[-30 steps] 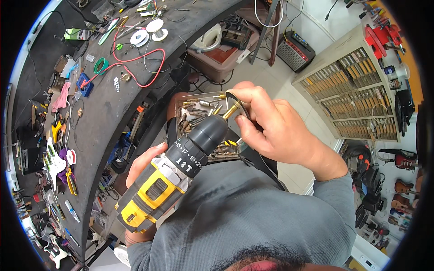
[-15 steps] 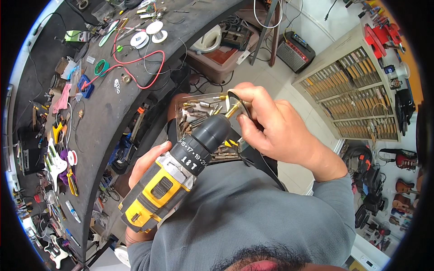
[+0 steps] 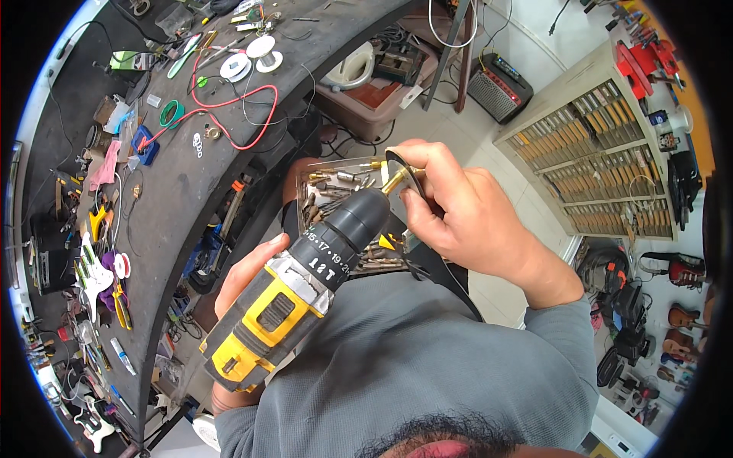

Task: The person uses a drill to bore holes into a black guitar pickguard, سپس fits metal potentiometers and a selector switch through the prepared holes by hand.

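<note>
Drill, yellow and black, looks heavy and rigid, held over the lap; left hand fingers wrap its body, right hand fingers pinch a small brass bit at the chuck.

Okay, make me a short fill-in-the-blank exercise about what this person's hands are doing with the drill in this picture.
1. The left hand holds a cordless drill whose body is black and ____.
2. The right hand pinches a ____-coloured bit at the drill's chuck.
3. Behind the chuck sits an open clear case full of drill ____.
4. The red cable lies on the dark ____.

Missing words: yellow; gold; bits; workbench
</note>
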{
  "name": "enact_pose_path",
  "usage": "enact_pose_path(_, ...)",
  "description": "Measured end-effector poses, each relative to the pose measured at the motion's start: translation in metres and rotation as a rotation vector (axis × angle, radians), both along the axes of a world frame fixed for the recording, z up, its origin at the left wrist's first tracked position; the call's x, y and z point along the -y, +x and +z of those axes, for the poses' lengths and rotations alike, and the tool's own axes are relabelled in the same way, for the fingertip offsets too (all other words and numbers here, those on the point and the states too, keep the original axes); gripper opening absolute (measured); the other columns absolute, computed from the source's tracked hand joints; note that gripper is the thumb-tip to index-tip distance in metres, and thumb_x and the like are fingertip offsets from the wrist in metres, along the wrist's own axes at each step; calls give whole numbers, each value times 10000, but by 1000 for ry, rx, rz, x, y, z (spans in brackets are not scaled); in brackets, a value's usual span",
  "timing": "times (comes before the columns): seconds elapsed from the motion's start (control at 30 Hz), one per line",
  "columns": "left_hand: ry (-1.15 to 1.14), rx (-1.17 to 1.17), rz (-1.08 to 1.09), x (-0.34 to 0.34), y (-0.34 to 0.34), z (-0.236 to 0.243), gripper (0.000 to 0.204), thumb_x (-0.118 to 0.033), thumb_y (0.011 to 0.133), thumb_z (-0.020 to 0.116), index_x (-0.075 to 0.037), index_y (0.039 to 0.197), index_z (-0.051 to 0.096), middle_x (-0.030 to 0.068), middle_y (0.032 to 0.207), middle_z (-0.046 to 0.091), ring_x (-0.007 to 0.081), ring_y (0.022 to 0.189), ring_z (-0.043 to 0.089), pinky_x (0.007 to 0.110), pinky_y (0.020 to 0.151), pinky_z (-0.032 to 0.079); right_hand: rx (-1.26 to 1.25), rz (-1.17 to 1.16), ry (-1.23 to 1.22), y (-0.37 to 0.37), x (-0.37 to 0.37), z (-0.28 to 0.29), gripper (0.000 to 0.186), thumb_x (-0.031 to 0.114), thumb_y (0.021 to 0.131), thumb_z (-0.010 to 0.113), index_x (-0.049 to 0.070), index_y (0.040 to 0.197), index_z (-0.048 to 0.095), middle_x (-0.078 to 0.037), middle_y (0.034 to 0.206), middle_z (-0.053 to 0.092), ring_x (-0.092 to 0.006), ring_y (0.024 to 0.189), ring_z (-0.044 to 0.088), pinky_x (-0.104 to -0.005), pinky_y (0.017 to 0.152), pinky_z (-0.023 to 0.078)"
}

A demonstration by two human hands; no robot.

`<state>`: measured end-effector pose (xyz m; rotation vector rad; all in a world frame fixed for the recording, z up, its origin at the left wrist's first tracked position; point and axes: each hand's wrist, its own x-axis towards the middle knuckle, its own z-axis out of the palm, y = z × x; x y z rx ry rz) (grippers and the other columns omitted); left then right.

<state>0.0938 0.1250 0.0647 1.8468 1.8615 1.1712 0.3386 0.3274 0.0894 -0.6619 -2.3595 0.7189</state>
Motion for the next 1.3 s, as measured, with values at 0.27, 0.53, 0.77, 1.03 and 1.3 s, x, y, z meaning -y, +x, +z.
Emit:
enact_pose_path(0.27,-54,618,408,27,6,0,964,-269,726,953,21,1512,475,157,1441,572,262,1325,597,384,1146,462,26,-88,-253,12,-12,-1,325,38,985,645,3,1290,538,-101,807,715,-175,609,667,-328,584,492)
enact_pose_path(0.53,266,567,132,12,-18,-10,1112,-169,785,943,-3,1632,242,191,1199,680,192,800,702,238,693,543,-160,-48,-450,31,-26,-16,179,133,1055,638,21,1163,549,-44,751,647,-98,644,562,-288,614,441)
enact_pose_path(0.77,294,734,78,8,-26,-15,1173,-104,779,929,-15,1667,167,189,1077,708,160,627,666,216,574,514,-120,-74,-472,51,-28,9,181,191,1081,651,18,1077,597,-17,829,651,-93,750,551,-277,696,463)
enact_pose_path(1.03,299,903,-38,5,-25,7,1245,-118,744,955,46,1646,112,262,1160,708,201,610,674,247,577,520,-466,223,-751,63,-29,32,238,290,1124,545,55,1117,583,-83,994,671,-245,1064,676,-429,1062,471)
enact_pose_path(1.3,161,605,21,8,-24,-15,1095,-161,749,929,38,1606,277,177,1321,629,219,1012,674,295,872,533,-421,416,-990,71,-31,19,177,311,1068,492,148,1004,516,-53,858,577,-316,1016,686,-560,1259,218)
